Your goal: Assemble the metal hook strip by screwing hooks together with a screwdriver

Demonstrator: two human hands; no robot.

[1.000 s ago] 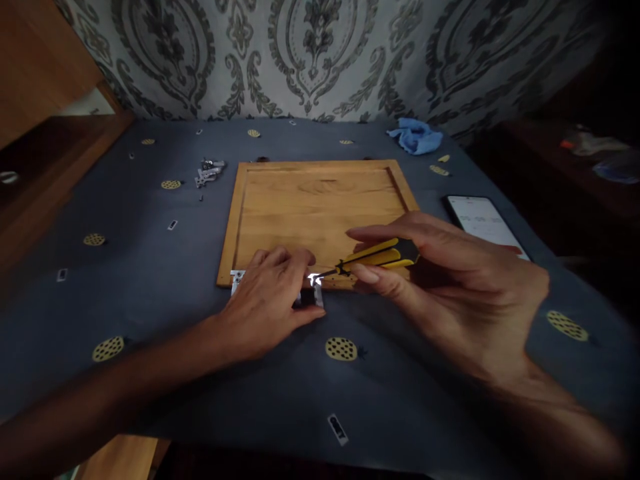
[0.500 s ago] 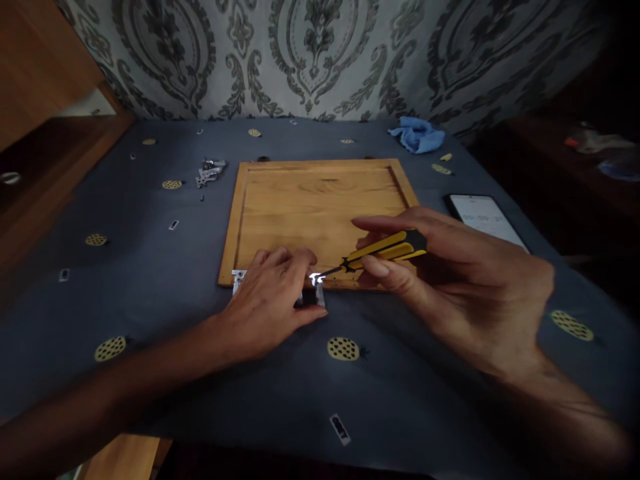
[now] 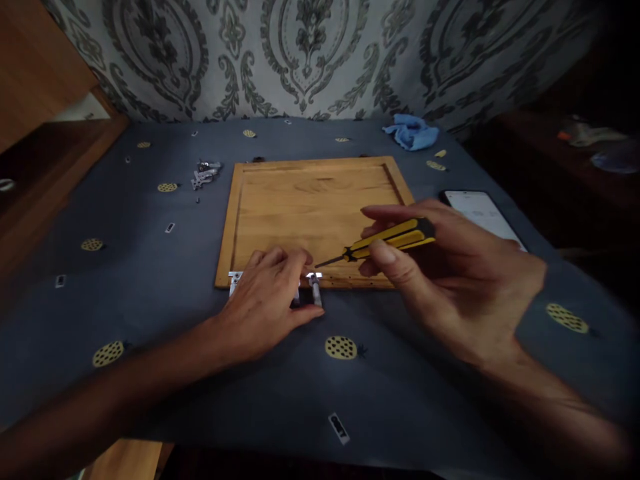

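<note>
The screwdriver point(image 3: 393, 240) has lifted from the hinge point(image 3: 315, 291); right hand point(image 3: 465, 283) pinches its handle, left hand point(image 3: 267, 287), palm down, grips the hinge.

- Pale upright backdrop point(image 3: 306, 60) patterned in grey damask
- Dark blue-grey tablecloth point(image 3: 280, 413) in a yellow pineapple print
- Brown wooden furniture point(image 3: 40, 60) at left
- Dim light, right side shadowed
</note>
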